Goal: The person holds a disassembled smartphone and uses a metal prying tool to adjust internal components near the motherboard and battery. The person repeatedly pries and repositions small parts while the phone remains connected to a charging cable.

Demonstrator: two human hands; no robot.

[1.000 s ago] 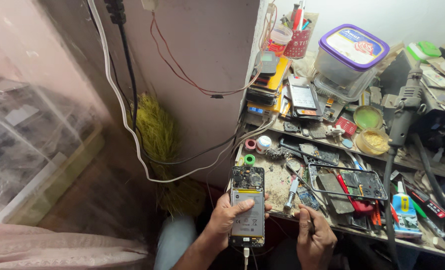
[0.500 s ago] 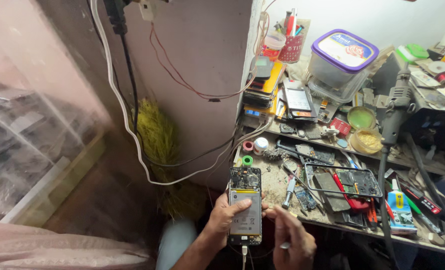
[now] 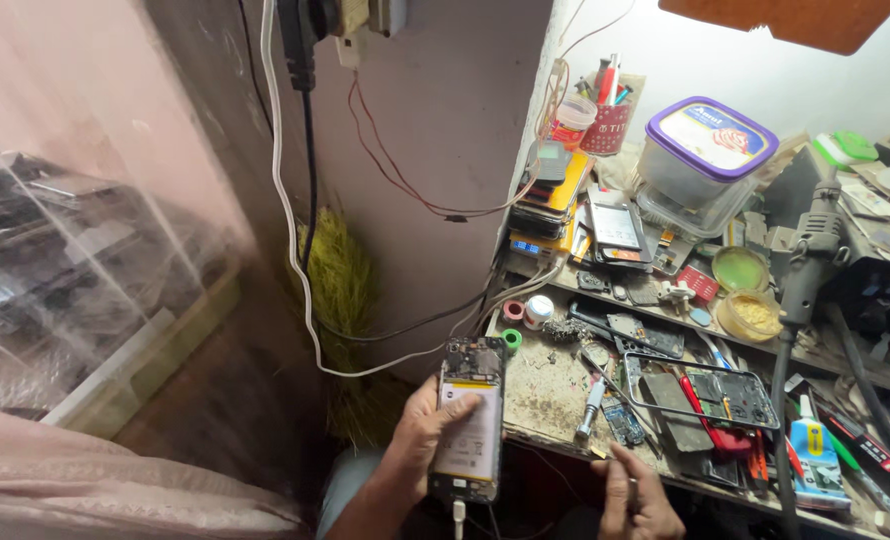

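Holding opened phone (image 3: pixel 470 420), back cover off, in left hand (image 3: pixel 420 440), just off the tabletop (image 3: pixel 545 390) front edge, cable plugged at bottom. Right hand (image 3: pixel 637 495) pulled back from the phone since half a second ago, now pinching a thin tool (image 3: pixel 615 462) below that edge. Probing paused.

opened phone (image 3: pixel 470 420): bare metal, matt battery | workbench (image 3: pixel 550 390): rough, grimy | tub (image 3: pixel 700 165): clear glossy plastic
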